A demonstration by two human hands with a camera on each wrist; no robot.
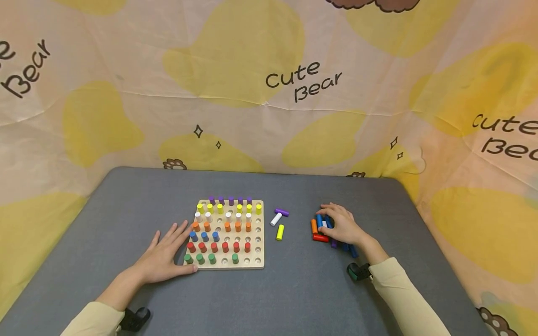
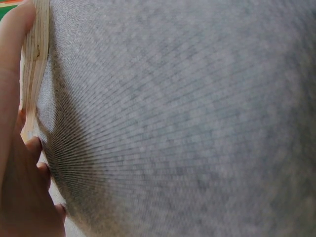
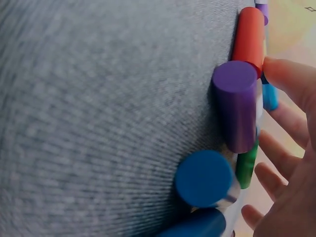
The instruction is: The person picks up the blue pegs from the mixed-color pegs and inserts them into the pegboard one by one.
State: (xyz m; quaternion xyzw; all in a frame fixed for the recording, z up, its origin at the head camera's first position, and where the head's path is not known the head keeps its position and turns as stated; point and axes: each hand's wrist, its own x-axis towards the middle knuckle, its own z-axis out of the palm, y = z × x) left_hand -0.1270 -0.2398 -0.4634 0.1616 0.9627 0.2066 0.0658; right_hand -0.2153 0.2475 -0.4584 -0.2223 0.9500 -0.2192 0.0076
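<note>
A square wooden pegboard (image 1: 261, 242) lies on the table with rows of purple, yellow, white, orange, blue, red and green pegs; some holes are bare. My left hand (image 1: 161, 259) rests spread along its left side, thumb at the near left corner. In the left wrist view, the thumb (image 2: 15, 29) touches the board's edge (image 2: 37, 54). Over a pile of loose pegs to the right, my right hand (image 1: 342, 227) pinches a blue peg (image 1: 319, 220) between thumb and index finger. Around it lie an orange peg (image 1: 314, 227), a red peg (image 1: 320, 238) and a purple peg (image 3: 236, 108).
Between board and pile lie a loose purple peg (image 1: 282, 212), a white peg (image 1: 275, 219) and a yellow peg (image 1: 280, 232). A green peg (image 3: 247, 165) shows in the pile. The grey table (image 1: 294, 298) meets a patterned cloth (image 1: 235, 140) behind it.
</note>
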